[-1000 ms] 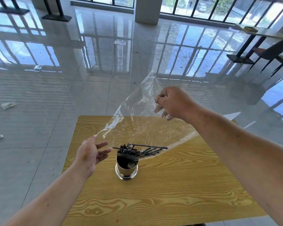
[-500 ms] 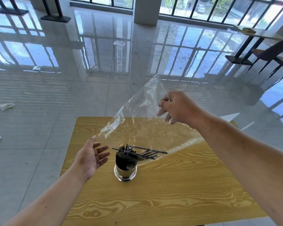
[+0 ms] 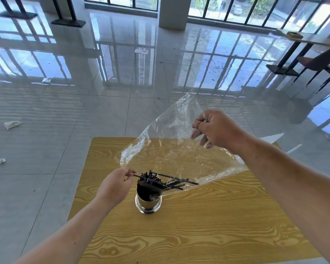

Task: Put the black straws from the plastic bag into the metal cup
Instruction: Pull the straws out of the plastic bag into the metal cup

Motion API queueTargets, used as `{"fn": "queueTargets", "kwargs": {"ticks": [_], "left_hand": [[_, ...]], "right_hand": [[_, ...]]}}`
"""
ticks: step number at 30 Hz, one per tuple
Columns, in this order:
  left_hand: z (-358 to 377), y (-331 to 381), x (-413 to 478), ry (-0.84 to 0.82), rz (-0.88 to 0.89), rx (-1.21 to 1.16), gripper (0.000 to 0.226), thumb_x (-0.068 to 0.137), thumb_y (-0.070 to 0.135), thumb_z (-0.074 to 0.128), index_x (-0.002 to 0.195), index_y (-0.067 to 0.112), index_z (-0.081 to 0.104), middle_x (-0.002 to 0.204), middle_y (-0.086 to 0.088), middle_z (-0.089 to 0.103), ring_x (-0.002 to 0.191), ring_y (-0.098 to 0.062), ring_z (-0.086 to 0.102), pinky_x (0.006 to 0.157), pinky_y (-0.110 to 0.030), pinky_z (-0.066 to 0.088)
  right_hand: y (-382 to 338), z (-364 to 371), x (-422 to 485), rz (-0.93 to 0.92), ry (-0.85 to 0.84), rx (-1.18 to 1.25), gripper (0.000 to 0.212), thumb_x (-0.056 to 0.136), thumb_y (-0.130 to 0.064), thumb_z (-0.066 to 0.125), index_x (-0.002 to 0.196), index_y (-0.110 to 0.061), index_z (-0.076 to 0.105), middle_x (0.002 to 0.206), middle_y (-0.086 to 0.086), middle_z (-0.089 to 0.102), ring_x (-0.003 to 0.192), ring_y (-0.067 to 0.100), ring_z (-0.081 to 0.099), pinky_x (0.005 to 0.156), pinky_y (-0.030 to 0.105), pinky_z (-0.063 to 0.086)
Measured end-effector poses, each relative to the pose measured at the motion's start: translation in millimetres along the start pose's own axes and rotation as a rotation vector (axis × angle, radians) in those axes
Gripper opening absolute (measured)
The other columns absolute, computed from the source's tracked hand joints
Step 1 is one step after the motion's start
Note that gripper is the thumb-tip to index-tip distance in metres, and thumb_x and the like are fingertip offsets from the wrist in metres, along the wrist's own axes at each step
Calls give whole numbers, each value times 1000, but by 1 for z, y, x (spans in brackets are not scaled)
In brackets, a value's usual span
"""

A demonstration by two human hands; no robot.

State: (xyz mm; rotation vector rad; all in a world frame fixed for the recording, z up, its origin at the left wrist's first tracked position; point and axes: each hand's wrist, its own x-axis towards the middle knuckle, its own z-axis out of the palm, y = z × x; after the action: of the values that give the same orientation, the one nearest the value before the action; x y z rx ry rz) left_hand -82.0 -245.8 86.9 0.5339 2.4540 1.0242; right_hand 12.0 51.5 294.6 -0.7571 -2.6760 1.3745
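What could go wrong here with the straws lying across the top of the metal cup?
The black straws lie crosswise over the metal cup, some inside the plastic bag; the left hand tugging one end might flick others onto the table. A snagged straw could tip the narrow cup. The right hand lifting the bag may drag straws away.

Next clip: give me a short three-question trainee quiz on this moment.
1. Fill in: the metal cup stands upright on the wooden ____.
2. True or false: the right hand grips the plastic bag.
3. The left hand pinches: A the cup's rim; B a black straw by its end; C nothing.
Key: 1 table; 2 true; 3 B.
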Motion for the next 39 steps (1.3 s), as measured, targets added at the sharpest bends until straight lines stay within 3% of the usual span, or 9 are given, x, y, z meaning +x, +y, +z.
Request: {"fn": "queueTargets", "kwargs": {"ticks": [3, 7, 10, 12, 15, 21, 29, 35, 39], "left_hand": [[-9, 3, 3, 33, 123, 102, 25, 104, 25, 62, 120, 42, 70, 92, 20, 64, 50, 4, 50, 47, -12, 33], [-16, 13, 8, 33, 194, 117, 29, 99, 29, 70, 109, 57, 68, 83, 23, 61, 65, 4, 59, 53, -11, 35], [-14, 19, 13, -75, 217, 94, 22, 96, 41, 74, 111, 57, 69, 120, 20, 73, 97, 7, 66, 75, -14, 44], [-12, 23, 15, -147, 243, 154, 34, 95, 51, 72, 128, 54, 66, 141, 20, 65, 123, -6, 64, 91, -23, 45], [-7, 30, 18, -263, 276, 275, 49, 97, 54, 68, 144, 56, 53, 156, 29, 49, 131, -7, 60, 102, -27, 47], [6, 37, 29, -343, 332, 605, 70, 101, 56, 60, 162, 50, 25, 170, 16, 32, 114, -17, 71, 91, -33, 61], [24, 52, 38, -269, 427, 584, 34, 104, 42, 63, 135, 28, 67, 134, 8, 56, 104, -17, 69, 88, -27, 59], [25, 45, 40, -198, 410, 475, 22, 102, 37, 65, 118, 26, 77, 116, 12, 58, 92, -12, 67, 83, -28, 58], [22, 42, 37, -142, 389, 357, 19, 103, 35, 67, 116, 32, 80, 111, 16, 59, 81, -1, 62, 75, -15, 50]], "right_hand": [[3, -1, 3, 0, -2, 7, 10, 106, -19, 63, 99, -13, 67, 82, 4, 83, 53, 18, 70, 49, 31, 57], [7, -2, 7, -1, 8, 15, 11, 106, -20, 64, 97, -15, 68, 81, 3, 83, 51, 16, 69, 46, 29, 55], [9, -2, 9, 12, 18, 5, 12, 106, -20, 64, 96, -15, 69, 81, 2, 83, 52, 16, 69, 47, 29, 55], [10, -2, 11, 19, 18, 0, 12, 106, -20, 64, 98, -13, 69, 81, 2, 83, 52, 16, 69, 47, 29, 55], [10, -3, 12, 27, 16, 2, 12, 106, -19, 64, 98, -12, 69, 81, 3, 83, 53, 17, 69, 46, 29, 55], [12, 0, 16, 29, 3, -5, 12, 106, -19, 64, 97, -13, 69, 81, 3, 83, 55, 19, 69, 49, 31, 56], [19, -3, 20, 32, -5, 15, 12, 105, -18, 65, 95, -15, 69, 81, 4, 83, 53, 17, 68, 48, 30, 54], [22, -13, 17, 28, 10, 10, 12, 106, -19, 64, 96, -14, 69, 81, 3, 82, 53, 16, 69, 47, 30, 55], [24, -27, 11, 39, 31, 40, 11, 106, -17, 62, 99, -12, 68, 82, 3, 83, 53, 16, 68, 46, 28, 54]]}}
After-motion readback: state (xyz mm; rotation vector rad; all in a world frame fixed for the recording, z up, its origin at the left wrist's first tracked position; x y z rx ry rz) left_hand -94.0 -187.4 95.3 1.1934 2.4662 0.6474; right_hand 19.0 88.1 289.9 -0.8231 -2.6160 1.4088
